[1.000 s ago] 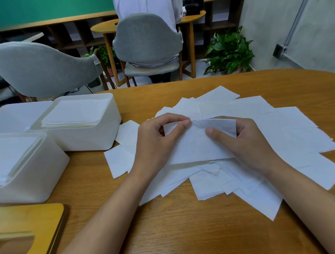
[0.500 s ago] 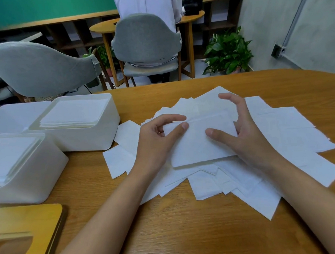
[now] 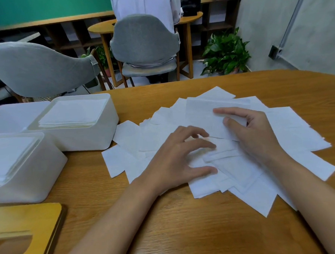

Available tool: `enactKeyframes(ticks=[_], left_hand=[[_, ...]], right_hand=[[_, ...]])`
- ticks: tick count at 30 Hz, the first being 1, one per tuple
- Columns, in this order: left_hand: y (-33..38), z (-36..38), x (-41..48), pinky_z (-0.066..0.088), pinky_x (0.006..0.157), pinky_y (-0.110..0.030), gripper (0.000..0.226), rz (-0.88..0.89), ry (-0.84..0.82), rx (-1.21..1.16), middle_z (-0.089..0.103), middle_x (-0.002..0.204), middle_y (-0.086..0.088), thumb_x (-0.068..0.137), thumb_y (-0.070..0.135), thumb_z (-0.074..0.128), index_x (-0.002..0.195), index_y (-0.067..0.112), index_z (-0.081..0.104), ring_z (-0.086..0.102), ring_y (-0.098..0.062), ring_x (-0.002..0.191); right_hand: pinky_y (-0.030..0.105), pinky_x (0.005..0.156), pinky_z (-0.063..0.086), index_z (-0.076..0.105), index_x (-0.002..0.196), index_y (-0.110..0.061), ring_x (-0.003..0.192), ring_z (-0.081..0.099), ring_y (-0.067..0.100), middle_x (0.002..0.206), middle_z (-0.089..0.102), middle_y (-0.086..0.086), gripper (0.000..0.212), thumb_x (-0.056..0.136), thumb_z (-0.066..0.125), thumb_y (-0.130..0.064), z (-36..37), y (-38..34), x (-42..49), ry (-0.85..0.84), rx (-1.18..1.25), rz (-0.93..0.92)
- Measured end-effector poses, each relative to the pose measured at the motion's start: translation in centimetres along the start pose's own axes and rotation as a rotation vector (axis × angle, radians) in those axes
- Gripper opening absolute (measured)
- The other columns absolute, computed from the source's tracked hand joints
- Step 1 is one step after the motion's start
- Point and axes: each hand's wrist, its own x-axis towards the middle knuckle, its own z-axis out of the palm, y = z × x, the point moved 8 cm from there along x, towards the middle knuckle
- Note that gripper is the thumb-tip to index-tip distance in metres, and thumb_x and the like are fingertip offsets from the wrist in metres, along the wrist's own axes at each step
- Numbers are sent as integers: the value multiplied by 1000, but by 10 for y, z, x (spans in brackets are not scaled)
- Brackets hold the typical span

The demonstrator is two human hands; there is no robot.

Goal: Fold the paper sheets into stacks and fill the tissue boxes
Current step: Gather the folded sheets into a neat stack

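Wooden desk, grey chairs and a green wall behind it. Loose paper sheets are lying fanned from the desk's middle toward its right edge. The far tissue box and near tissue box are sitting at the left edge, each already holding a stack. The right hand is pinching a folded sheet between thumb and forefinger, over the far part of the pile. The left hand is holding nothing, its fingers spread apart and lightly curled over the near sheets. Step, as I'm reading it: finishing one fold, then stacking. Doing it well means squaring edges before creasing, pinching near a corner so the thin sheet isn't crumpling, and pinning the pile with the left palm so neighbours aren't dragging along. Versus half a second ago: the left hand was pinching that sheet and is now off it. The right hand was open and is now gripping it, farther from the near edge.
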Motion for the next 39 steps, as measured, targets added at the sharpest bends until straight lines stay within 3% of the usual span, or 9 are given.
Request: enactKeyframes(ticks=[3, 13, 19, 23, 25, 28, 30, 33, 39], left_hand=[[1, 7, 1, 48, 97, -42, 33, 12, -27, 23, 66, 127, 12, 90, 40, 81, 121, 28, 77, 59, -10, 119], [-5, 2, 1, 53, 100, -32, 20, -87, -14, -157, 76, 119, 14, 100, 27, 73, 117, 21, 81, 64, -2, 119], [2, -16, 1, 53, 94, -33, 18, -70, 192, -103, 75, 112, 13, 106, 23, 63, 116, 16, 76, 67, -5, 111], [3, -34, 0, 45, 79, -12, 12, -100, 355, -140, 68, 89, 14, 107, 14, 59, 104, 10, 69, 66, -5, 84], [1, -44, -2, 45, 75, -13, 13, -133, 442, -181, 68, 86, 10, 107, 14, 58, 102, 10, 69, 64, -6, 79], [-12, -54, -4, 40, 61, -23, 17, -233, 536, -287, 61, 74, 3, 109, 18, 57, 100, 12, 70, 53, -9, 67], [-24, -59, -5, 40, 59, -34, 20, -293, 571, -334, 61, 74, -4, 109, 22, 56, 101, 13, 71, 54, -22, 68], [-37, -61, -8, 46, 66, -37, 20, -396, 589, -396, 71, 85, 2, 109, 24, 57, 100, 16, 74, 64, -20, 82], [-50, -46, -8, 44, 69, -15, 20, -540, 470, -501, 68, 80, 10, 108, 30, 58, 105, 21, 76, 59, 1, 77]], right_hand=[[8, 100, 44, 78, 117, -25, 119, 61, -9, 119, 74, -23, 32, 101, 61, -4, 3, -3, -1, -23, 22, -13], [3, 98, 40, 78, 118, -24, 120, 60, -11, 119, 74, -24, 25, 99, 67, -12, 8, -7, -2, -83, 6, -34], [13, 102, 44, 78, 118, -23, 121, 61, -7, 121, 75, -19, 22, 104, 60, -24, 7, -11, -2, -98, 91, -24], [44, 106, 52, 78, 120, -22, 125, 64, 13, 128, 72, -10, 41, 99, 54, -46, 6, -4, -3, -114, 212, 63], [46, 97, 54, 79, 119, -23, 122, 67, 23, 130, 72, -4, 55, 92, 58, -65, 9, -3, -3, -144, 288, 91], [46, 102, 52, 79, 118, -24, 123, 67, 24, 132, 72, 2, 77, 75, 63, -85, 12, -7, -4, -194, 371, 55], [43, 101, 56, 81, 114, -26, 122, 68, 26, 128, 73, 6, 72, 72, 69, -83, 18, -9, -6, -259, 462, 67], [40, 89, 61, 84, 100, -28, 109, 74, 28, 113, 79, 5, 50, 72, 80, -69, 20, -9, -9, -243, 334, 77], [45, 104, 51, 84, 103, -24, 112, 73, 24, 116, 78, 5, 44, 93, 62, -61, 23, -8, -12, -184, 389, 194]])
